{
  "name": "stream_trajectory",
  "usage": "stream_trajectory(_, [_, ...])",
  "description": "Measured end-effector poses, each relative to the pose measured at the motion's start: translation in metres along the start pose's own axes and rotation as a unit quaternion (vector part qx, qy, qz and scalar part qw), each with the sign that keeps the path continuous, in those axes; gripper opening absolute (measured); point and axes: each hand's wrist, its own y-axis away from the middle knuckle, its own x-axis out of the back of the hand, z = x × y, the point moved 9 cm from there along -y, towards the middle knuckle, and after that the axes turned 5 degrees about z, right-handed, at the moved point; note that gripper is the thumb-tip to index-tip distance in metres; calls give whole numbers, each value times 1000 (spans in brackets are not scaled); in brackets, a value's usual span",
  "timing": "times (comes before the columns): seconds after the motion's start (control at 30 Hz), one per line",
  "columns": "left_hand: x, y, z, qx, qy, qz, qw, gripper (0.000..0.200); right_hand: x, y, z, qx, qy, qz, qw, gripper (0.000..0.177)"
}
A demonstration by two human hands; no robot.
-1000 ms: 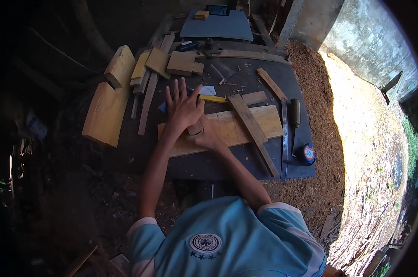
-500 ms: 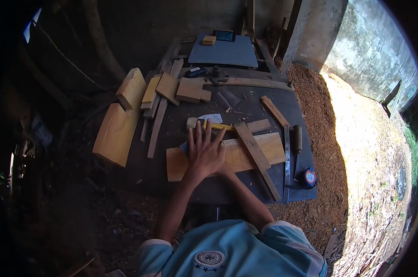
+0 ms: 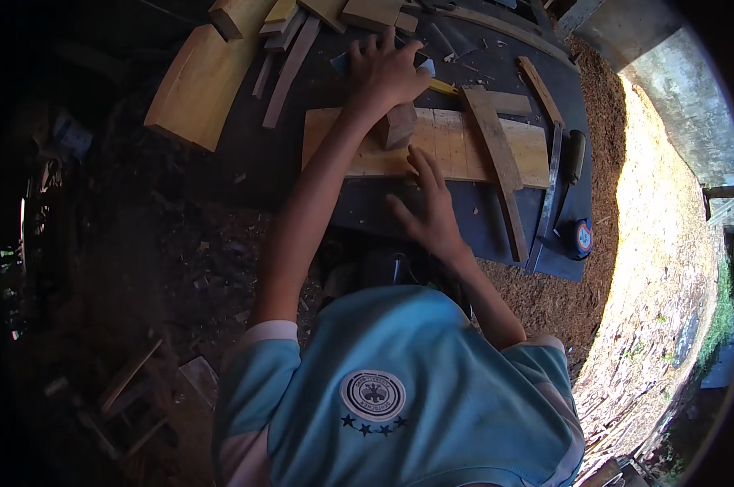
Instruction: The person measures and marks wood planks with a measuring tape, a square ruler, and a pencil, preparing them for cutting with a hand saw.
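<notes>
My left hand (image 3: 387,77) reaches over the far edge of the marked wooden board (image 3: 449,146), palm down with its fingers spread. Beneath it, pale blue and white scraps partly show, along with a thin yellow strip (image 3: 442,86). Close to that wrist a small wooden block (image 3: 400,126) rests on the board. My right hand (image 3: 433,213) hovers at the board's near edge, fingers apart and nothing in them. Across the board's right part lies a narrow wooden strip (image 3: 495,142).
To the right are a metal ruler (image 3: 550,191), a dark-handled tool (image 3: 576,156) and a tape measure (image 3: 583,238). Thick yellowish timber (image 3: 200,85) stands at the left. Several wood pieces (image 3: 375,12) lie at the back, and sawdust (image 3: 545,312) covers the ground.
The view has tipped downward. My left hand has moved forward over the board's far edge; my right hand has come out from beneath it toward me. The wooden block now shows.
</notes>
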Motion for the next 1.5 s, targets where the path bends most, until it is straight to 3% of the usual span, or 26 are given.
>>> stream_trajectory(0.03, [5,1,1,-23,29,61,997,49,-6,27,-11,8,19,-29,999,51])
stream_trajectory(0.1, [5,2,-1,-30,42,76,996,47,-40,74,-30,153,45,-239,958,37])
stream_trajectory(0.2, [8,4,3,-49,51,118,991,41,-25,71,5,-132,-114,-218,960,29])
stream_trajectory(0.23, [13,2,3,-56,50,139,987,39,-12,61,5,-116,-136,-150,972,30])
stream_trajectory(0.3, [15,-5,-8,-42,254,99,961,35,6,47,5,-158,-232,-70,957,30])
stream_trajectory(0.37, [27,-12,-19,-55,441,77,892,32,24,28,-2,-145,-285,-13,947,30])
stream_trajectory(0.43, [77,12,-22,57,492,-2,869,33,46,10,-12,-93,-292,27,952,31])
stream_trajectory(0.47, [114,27,-11,16,533,35,845,36,57,2,-18,-68,-291,56,953,34])
stream_trajectory(0.53, [162,59,13,-19,680,30,732,40,75,-11,-30,-20,-293,113,949,41])
stream_trajectory(0.57, [169,74,28,-10,774,-12,633,40,76,-18,-46,55,-369,92,923,54])
stream_trajectory(0.63, [162,95,50,-84,718,-67,688,42,64,-19,-57,69,-399,25,914,62])
stream_trajectory(0.67, [154,102,56,-128,661,-52,738,37,57,-15,-63,76,-412,-9,908,66])
stream_trajectory(0.7, [142,108,59,-169,600,-39,781,34,50,-10,-45,7,-447,29,894,53])
stream_trajectory(0.8, [109,111,38,-194,586,36,786,44,39,-11,-30,-70,-391,-63,916,39])
stream_trajectory(0.83, [100,105,24,-192,565,64,800,55,48,-14,-29,-55,-386,-24,920,25])
stream_trajectory(0.87, [93,98,5,-187,544,93,813,66,60,-18,-25,-59,-397,32,916,24])
stream_trajectory(0.93, [60,87,-19,-148,524,96,833,89,83,-31,-13,-72,-418,139,895,21])
stream_trajectory(0.97, [35,79,-28,-117,525,74,840,99,86,-43,4,-65,-330,130,933,32])
stream_trajectory(1.0, [16,71,-33,-88,526,54,844,111,84,-55,-1,-20,-276,120,953,37])
stream_trajectory(1.07, [-13,64,-18,-56,654,-26,754,116,75,-75,-18,65,-160,102,980,50])
stream_trajectory(1.1, [-25,66,-9,-38,710,-71,700,119,56,-82,-6,37,-113,9,993,59])
stream_trajectory(1.2, [-23,70,-7,-76,666,-36,741,112,28,-79,12,-66,-376,-83,921,59])
stream_trajectory(1.23, [-8,76,0,-83,640,-44,763,109,28,-79,7,-47,-397,-100,911,63])
stream_trajectory(1.33, [-17,75,1,-49,640,-62,764,112,32,-80,6,-128,-461,-89,874,62])
stream_trajectory(1.5, [-15,73,-2,-59,628,-40,775,105,35,-87,10,-124,-335,-37,933,64])
